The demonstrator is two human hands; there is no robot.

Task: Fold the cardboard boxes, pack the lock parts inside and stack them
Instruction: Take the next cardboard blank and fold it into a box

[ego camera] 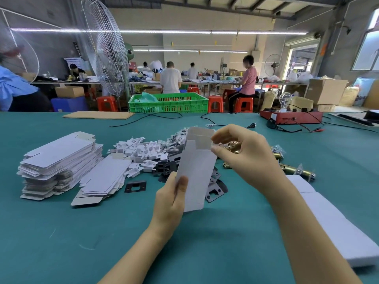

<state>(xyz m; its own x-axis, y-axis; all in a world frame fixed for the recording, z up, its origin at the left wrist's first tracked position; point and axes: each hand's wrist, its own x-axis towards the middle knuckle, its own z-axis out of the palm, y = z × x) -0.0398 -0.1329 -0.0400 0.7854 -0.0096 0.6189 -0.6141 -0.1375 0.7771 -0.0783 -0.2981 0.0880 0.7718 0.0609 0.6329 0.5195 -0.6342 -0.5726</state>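
Left hand grips white box at its base (held upright); right hand pinches the top flap.

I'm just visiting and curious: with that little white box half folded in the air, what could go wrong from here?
The left hand grips only the bottom of the box, so it may twist or crease while the right hand works the top flap. A badly tucked flap could open later and spill the parts. The black plates right beneath could also get knocked about when the box comes down.
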